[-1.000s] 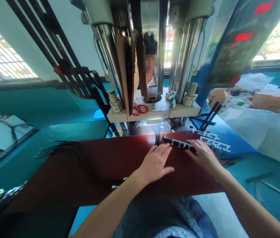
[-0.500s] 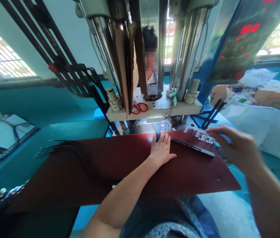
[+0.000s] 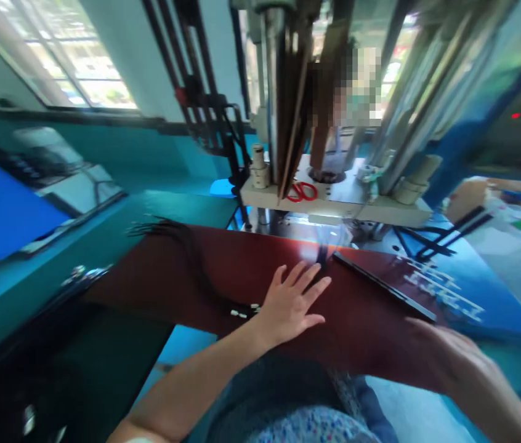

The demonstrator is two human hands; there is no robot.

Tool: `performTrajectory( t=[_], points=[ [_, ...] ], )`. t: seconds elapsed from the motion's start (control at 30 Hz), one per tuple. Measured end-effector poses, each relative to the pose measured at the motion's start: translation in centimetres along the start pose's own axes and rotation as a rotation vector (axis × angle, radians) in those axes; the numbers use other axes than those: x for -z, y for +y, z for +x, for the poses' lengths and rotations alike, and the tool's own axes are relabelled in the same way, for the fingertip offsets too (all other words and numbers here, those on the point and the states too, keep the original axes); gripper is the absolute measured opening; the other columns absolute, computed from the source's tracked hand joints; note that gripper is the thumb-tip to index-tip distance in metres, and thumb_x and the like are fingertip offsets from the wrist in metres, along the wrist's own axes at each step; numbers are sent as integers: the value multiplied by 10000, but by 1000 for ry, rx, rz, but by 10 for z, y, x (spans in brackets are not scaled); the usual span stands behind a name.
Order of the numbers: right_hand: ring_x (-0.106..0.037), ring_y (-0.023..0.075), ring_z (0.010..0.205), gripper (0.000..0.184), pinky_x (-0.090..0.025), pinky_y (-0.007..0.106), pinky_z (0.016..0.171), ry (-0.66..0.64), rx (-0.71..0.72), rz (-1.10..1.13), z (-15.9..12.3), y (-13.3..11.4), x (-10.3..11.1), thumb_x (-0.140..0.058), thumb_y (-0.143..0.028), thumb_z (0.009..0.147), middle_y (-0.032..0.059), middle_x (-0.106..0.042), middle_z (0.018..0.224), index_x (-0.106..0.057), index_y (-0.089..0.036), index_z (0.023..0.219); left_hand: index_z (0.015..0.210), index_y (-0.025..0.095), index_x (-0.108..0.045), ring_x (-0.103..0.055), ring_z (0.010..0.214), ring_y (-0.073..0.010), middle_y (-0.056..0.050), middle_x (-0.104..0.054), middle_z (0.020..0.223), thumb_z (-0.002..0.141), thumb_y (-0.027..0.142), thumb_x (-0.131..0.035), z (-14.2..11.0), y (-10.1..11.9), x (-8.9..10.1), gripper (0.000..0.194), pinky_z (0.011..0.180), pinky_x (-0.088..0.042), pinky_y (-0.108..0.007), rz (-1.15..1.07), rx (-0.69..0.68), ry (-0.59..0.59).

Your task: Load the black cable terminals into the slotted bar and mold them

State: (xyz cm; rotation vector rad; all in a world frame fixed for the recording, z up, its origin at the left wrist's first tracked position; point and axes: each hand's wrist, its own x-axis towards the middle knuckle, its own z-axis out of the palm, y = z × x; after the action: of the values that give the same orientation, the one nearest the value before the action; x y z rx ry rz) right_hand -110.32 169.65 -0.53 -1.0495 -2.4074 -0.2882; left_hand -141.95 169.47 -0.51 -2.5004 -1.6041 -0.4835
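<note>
My left hand [image 3: 290,304] is open with spread fingers over the reddish-brown board [image 3: 357,332]. Dark wires [image 3: 322,253] run from the machine toward its fingertips. By its wrist are the small white ends [image 3: 238,313] of a bundle of black cables [image 3: 198,271] that curves over the board's left part. A long dark bar with a light edge [image 3: 383,285] lies slanted on the right side. Just below its near end is my right hand [image 3: 457,357], smeared by motion, so its fingers and any hold cannot be made out.
An upright press machine [image 3: 339,206] stands behind the board, with red-handled scissors [image 3: 302,192] on its plate. White branched plastic pieces [image 3: 445,286] lie at the right. Black cables [image 3: 57,320] hang at the left. A person is partly visible behind the press.
The view has swung left. My left hand has drawn back from the wires and spread its fingers. My right hand has moved from the white branched pieces toward the board's near right edge.
</note>
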Motion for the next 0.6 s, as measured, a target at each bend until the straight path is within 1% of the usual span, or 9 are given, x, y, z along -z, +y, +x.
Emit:
performTrajectory(
  t=[0.03, 0.07, 0.17, 0.2, 0.27, 0.33, 0.4, 0.5, 0.6],
  points=[
    [-630, 176, 780, 260, -503, 303, 676, -38, 78, 47, 13, -15, -12, -368, -308, 912, 50, -670, 911, -512, -226, 1113, 1333, 299, -344, -287, 1281, -246, -38, -337, 1408, 798, 531, -489, -18, -18, 7, 601, 1007, -309, -452, 14, 104, 32],
    [-622, 165, 829, 278, -513, 277, 697, -84, 139, 97, 25, -30, -24, -371, -298, 913, 52, -658, 955, -493, -210, 1148, 1309, 273, -382, -338, 1245, -252, -66, -381, 1372, 809, 514, -479, -36, -40, 12, 564, 980, -340, -429, 45, 252, 79],
    [-594, 170, 886, 355, -522, 283, 744, -181, 321, 184, 54, -62, -61, -391, -283, 904, 70, -619, 1018, -438, -173, 1239, 1285, 147, -406, -375, 1201, -305, -168, -414, 1306, 825, 499, -446, -84, -111, 19, 581, 934, -370, -436, 212, 825, 266],
    [-587, 183, 884, 370, -523, 307, 743, -185, 379, 185, 63, -68, -73, -394, -273, 900, 80, -608, 1018, -428, -163, 1252, 1296, 106, -382, -374, 1202, -317, -192, -414, 1296, 820, 512, -445, -95, -133, 19, 629, 926, -376, -433, 242, 982, 291],
    [-577, 208, 835, 378, -521, 355, 711, -148, 468, 145, 80, -76, -95, -391, -243, 892, 98, -596, 965, -431, -141, 1254, 1320, 85, -336, -403, 1181, -310, -198, -434, 1279, 805, 551, -441, -107, -167, 16, 702, 918, -385, -417, 231, 1174, 245],
    [-565, 219, 775, 382, -515, 379, 675, -89, 543, 93, 97, -80, -113, -379, -198, 877, 100, -583, 892, -439, -122, 1246, 1348, 125, -295, -399, 1191, -305, -181, -431, 1295, 775, 602, -444, -104, -188, 10, 761, 943, -361, -427, 206, 1290, 163],
    [-558, 221, 751, 397, -514, 378, 666, -20, 621, 72, 113, -82, -126, -352, -134, 847, 101, -573, 853, -446, -107, 1231, 1357, 149, -276, -364, 1223, -296, -163, -425, 1309, 745, 606, -476, -90, -202, 4, 789, 984, -315, -434, 177, 1322, 111],
    [-562, 227, 761, 441, -521, 365, 667, 57, 707, 70, 134, -87, -138, -337, -59, 775, 108, -574, 850, -459, -110, 1195, 1331, 167, -306, -374, 1210, -262, -140, -454, 1285, 795, 420, -462, -66, -220, 1, 612, 997, -286, -441, 88, 1250, 83],
    [-562, 232, 725, 478, -520, 364, 621, 59, 718, 92, 152, -94, -150, -358, -39, 724, 100, -581, 820, -459, -145, 1179, 1271, 173, -387, -397, 1189, -219, -128, -487, 1247, 820, 214, -376, -50, -246, 3, 453, 989, -287, -413, 48, 1209, 100]
  ],
)
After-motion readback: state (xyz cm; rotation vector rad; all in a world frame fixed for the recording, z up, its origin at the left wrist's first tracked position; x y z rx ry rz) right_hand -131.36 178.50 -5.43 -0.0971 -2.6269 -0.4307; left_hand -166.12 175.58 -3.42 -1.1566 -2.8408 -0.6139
